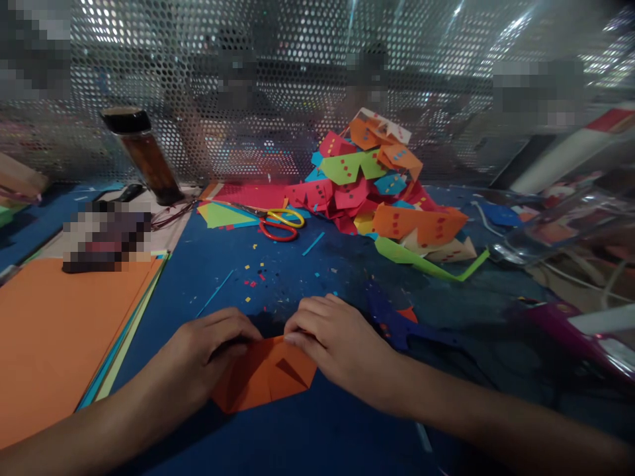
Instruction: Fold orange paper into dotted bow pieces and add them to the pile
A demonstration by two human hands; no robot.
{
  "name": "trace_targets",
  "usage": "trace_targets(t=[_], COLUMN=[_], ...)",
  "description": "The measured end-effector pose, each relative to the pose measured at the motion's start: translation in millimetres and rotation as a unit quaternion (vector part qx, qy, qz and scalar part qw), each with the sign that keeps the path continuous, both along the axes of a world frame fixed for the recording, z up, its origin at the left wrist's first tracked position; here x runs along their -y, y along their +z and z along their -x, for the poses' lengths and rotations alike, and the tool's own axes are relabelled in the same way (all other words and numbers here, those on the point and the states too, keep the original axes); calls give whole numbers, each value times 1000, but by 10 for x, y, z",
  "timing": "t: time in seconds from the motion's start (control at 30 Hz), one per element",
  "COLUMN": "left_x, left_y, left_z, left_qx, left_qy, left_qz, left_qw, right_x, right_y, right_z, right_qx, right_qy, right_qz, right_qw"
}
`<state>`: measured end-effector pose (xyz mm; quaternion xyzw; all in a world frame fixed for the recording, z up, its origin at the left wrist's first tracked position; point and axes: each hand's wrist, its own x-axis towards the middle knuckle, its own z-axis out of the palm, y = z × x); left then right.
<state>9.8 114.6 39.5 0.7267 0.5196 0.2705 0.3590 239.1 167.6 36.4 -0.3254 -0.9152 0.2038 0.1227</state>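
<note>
A folded piece of orange paper (270, 373) is held low over the blue tabletop, close to me. My left hand (211, 350) grips its left upper edge, fingers curled over with the thumb below. At the upper right edge, my right hand (330, 337) pinches the same paper between thumb and fingers. A crease and a small dark triangular shadow or opening show on the paper's right half. Just right of my right hand lies a blue hand tool (397, 317), perhaps a hole punch, with a bit of red-orange paper by it.
Scissors (280, 225) with red and yellow handles lie ahead, near tiny paper scraps. Behind stands a heap of folded, punched coloured papers (350, 165). A stack of orange sheets (44, 330), a phone (109, 241) and a dark bottle (146, 158) are left. A perforated metal panel (288, 79) rises behind.
</note>
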Motion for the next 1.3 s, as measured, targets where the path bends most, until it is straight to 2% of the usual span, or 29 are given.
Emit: trace_targets(t=[0.1, 0.23, 0.37, 0.5, 0.6, 1.1, 1.3], left_x=[11, 36, 104, 165, 172, 144, 181], left_y=[-37, -82, -50, -13, -13, -51, -41], left_z=[19, 47, 41, 6, -22, -27, -6], left_qx=[-24, -63, -63, -65, -98, -122, -166], left_qy=[-21, -37, -74, -154, -187, -177, -188], left_qz=[-37, -145, -211, -212, -217, -218, -272], left_qw=[999, 987, 973, 963, 953, 952, 929], right_x=[3, 9, 12, 4, -1, 4, -19], right_y=[5, 6, 8, 1, -9, 18, 29], right_z=[1, 2, 0, -6, -4, -4, -4], right_qx=[3, 9, 6, 6, 3, 5, 15], right_qy=[-2, -2, -4, 1, -5, 1, 3], right_qz=[1, -3, -7, -7, -6, -9, -19], right_qw=[1000, 1000, 1000, 1000, 1000, 1000, 1000])
